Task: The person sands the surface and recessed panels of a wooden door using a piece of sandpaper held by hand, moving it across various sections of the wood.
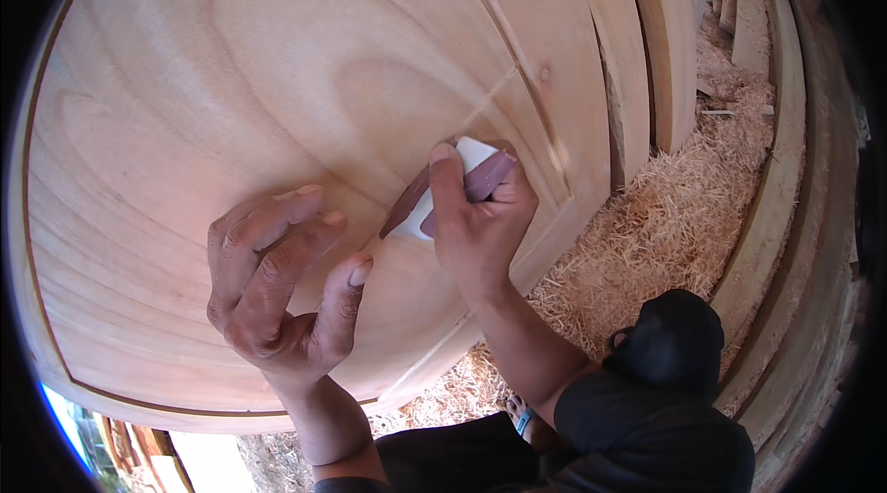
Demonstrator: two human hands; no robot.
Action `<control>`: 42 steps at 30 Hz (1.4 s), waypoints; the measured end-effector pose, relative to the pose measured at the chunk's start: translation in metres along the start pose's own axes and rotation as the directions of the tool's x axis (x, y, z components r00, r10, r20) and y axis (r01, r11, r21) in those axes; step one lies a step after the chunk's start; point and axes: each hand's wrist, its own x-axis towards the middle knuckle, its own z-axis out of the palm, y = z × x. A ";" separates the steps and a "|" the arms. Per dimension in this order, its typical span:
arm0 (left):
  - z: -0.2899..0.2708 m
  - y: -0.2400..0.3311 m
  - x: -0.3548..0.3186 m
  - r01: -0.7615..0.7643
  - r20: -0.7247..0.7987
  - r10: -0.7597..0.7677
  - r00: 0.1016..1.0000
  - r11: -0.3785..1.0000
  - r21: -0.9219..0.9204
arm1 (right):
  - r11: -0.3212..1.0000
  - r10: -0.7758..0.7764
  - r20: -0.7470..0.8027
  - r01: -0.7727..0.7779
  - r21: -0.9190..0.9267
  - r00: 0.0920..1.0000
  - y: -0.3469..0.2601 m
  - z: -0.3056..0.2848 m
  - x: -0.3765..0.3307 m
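Note:
A wide pale wooden panel [277,59] with curving grain lies under both hands. In my right hand [482,234] is a folded sheet of maroon sandpaper [487,179], pinched between thumb and fingers. Its white backing [475,154] shows at the fold. The sandpaper's lower left edge is at the panel's surface, close to a grooved border [517,59]; firm contact cannot be made out. My left hand [286,280] is to the left of it, over the panel, with its fingers curved and apart and nothing in them.
Wood shavings [637,243] cover the ground to the right. Long boards [785,151] lie along the right side, and more planks [665,40] stand beside the panel at the upper right. A dark rounded object [679,336] is next to my right sleeve. A foot [536,428] shows below.

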 end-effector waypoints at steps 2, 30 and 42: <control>0.001 0.001 -0.001 0.001 -0.018 -0.001 1.000 1.000 0.007 | 0.999 0.010 0.057 -0.013 0.050 0.998 0.003 0.000 -0.011; 0.001 -0.002 -0.004 0.007 -0.076 -0.003 0.997 0.999 0.052 | 0.999 0.042 0.107 -0.045 0.023 0.993 0.003 0.011 -0.047; 0.100 0.023 -0.042 0.076 0.151 -0.202 0.968 0.805 0.589 | 0.958 0.011 -0.261 0.065 0.280 0.965 -0.036 -0.052 0.030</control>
